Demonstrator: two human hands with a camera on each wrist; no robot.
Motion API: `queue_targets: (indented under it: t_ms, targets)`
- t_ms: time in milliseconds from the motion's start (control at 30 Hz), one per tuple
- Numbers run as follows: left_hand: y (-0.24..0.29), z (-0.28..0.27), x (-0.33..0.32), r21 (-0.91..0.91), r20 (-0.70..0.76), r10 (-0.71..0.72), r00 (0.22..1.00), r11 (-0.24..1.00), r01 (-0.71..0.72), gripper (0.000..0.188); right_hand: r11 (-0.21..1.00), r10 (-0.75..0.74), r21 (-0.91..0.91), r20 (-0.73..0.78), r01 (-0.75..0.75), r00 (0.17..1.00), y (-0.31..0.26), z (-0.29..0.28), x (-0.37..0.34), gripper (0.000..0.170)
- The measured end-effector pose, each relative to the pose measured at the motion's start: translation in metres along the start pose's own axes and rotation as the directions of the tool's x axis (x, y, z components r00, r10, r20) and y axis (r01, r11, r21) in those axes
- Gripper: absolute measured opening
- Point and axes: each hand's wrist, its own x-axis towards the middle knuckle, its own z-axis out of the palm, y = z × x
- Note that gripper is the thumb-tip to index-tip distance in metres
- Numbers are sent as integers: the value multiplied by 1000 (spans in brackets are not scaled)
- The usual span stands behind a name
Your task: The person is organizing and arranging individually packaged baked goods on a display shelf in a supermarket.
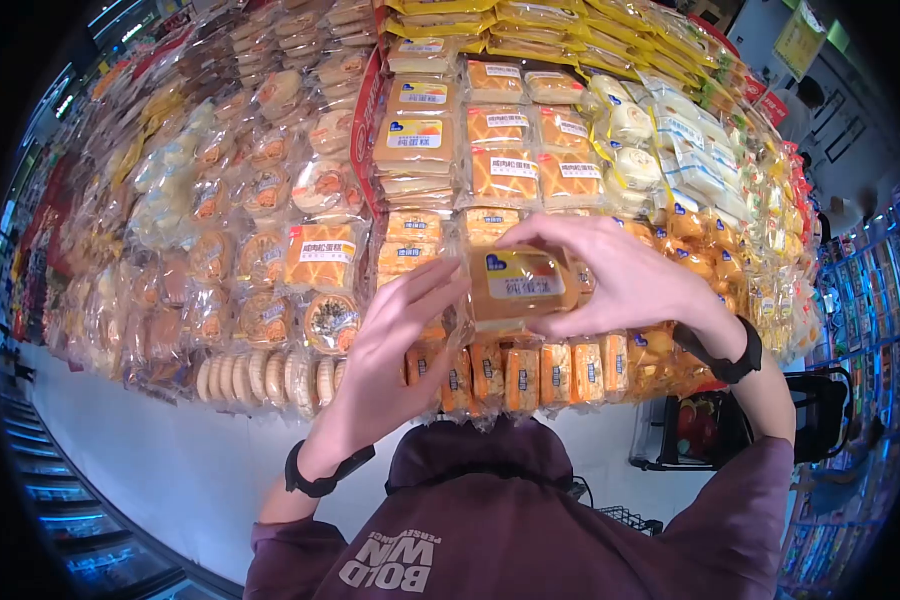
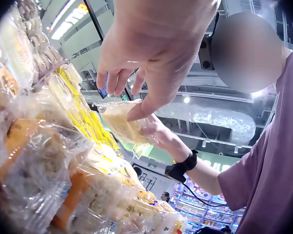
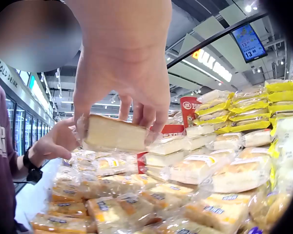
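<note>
Golden-brown rectangular cake in clear plastic (image 1: 518, 290): clamped in my bare right hand (image 1: 625, 275); bare left hand (image 1: 387, 335), digits apart. Holding step, I judge; next move needs gentleness.

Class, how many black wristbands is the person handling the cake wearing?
2: the left wristband beside the left hand, the right wristband beside the right hand, which grips the wrapped cake. Both show plainly.

Display stand (image 1: 367, 98): round wrapped buns (image 1: 327, 188) left of red divider (image 1: 360, 150); stacked plain cakes (image 1: 413, 148) just right of it, lattice-topped cakes (image 1: 504, 178) farther right.
</note>
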Motion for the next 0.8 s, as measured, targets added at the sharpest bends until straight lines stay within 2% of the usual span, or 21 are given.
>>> queue_targets:
  t_ms: [33, 100, 133, 233, 267, 333, 433, 567, 667, 700, 800]
  targets:
    - [-2, -4, -5, 5, 35, -39, 999, 999, 38, 61, 998, -17, -56, -59, 14, 998, 11, -6, 6, 66]
    - [-5, -10, -11, 10, 59, -30, 998, 999, 30, 59, 987, -83, -151, -164, 58, 983, 33, -22, 28, 64]
    - [-6, -12, -14, 14, 73, -27, 997, 1000, 26, 58, 986, 0, -166, -147, -25, 989, 34, -35, 42, 65]
    - [-9, -15, -18, 19, 111, -22, 994, 1000, 20, 48, 933, -179, -352, -289, 70, 941, 78, -51, 95, 60]
    - [-10, -17, -19, 33, 132, -18, 991, 999, 13, 46, 959, -151, -277, -299, 66, 942, 85, -55, 112, 58]
    - [-6, -18, -19, 30, 102, -41, 994, 999, 38, 41, 945, -179, -321, -332, 68, 926, 101, -59, 143, 59]
    - [-6, -20, -21, 21, 54, -71, 996, 997, 70, 35, 933, -244, -341, -357, 117, 902, 129, -53, 185, 61]
    - [-8, -29, -23, 45, 42, -94, 995, 995, 93, 33, 913, -195, -399, -251, 82, 948, 141, -43, 215, 61]
    - [-11, -33, -26, 65, 32, -101, 994, 993, 99, 33, 886, -240, -450, -243, 110, 940, 158, -32, 222, 61]
    - [-11, -34, -26, 68, 30, -109, 994, 992, 107, 33, 843, -250, -529, -227, 97, 941, 158, -30, 218, 61]
    - [-14, -33, -22, 81, 27, -95, 995, 992, 93, 32, 705, -406, -701, -279, 104, 870, 158, -23, 209, 59]
